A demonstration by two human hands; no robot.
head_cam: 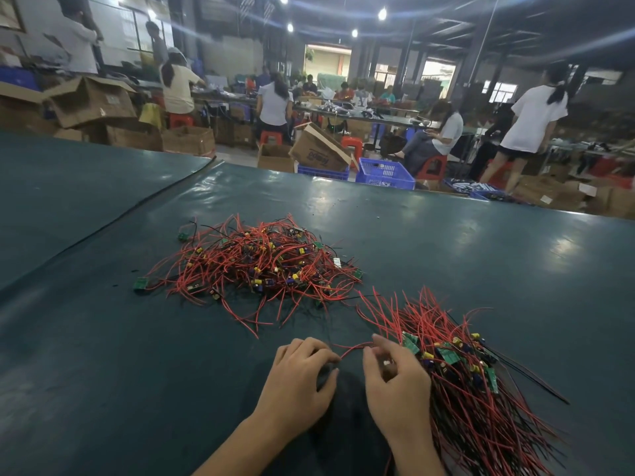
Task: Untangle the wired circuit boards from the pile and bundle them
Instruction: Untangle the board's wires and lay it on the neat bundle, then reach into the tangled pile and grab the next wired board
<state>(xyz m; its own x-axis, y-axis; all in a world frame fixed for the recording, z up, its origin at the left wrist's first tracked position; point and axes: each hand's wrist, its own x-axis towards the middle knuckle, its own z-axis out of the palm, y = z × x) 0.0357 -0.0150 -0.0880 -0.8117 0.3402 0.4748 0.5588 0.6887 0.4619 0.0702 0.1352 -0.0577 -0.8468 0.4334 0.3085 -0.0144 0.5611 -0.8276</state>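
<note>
A tangled pile [254,266] of small green circuit boards with red and black wires lies in the middle of the dark green table. A straightened bundle [460,379] of the same wired boards lies at the near right, its wires fanning toward me. My left hand [299,379] pinches one end of a single red wire [354,348] near the table's front. My right hand [395,383] has its fingers curled round the other end of that wire, right beside the bundle. What hangs on the wire under my right hand is hidden.
A loose green board [141,284] lies at the pile's left edge. The table mat [103,338] has a seam running diagonally at far left. Beyond the table's far edge stand blue crates [385,173], cardboard boxes [319,149], red stools and several seated and standing people.
</note>
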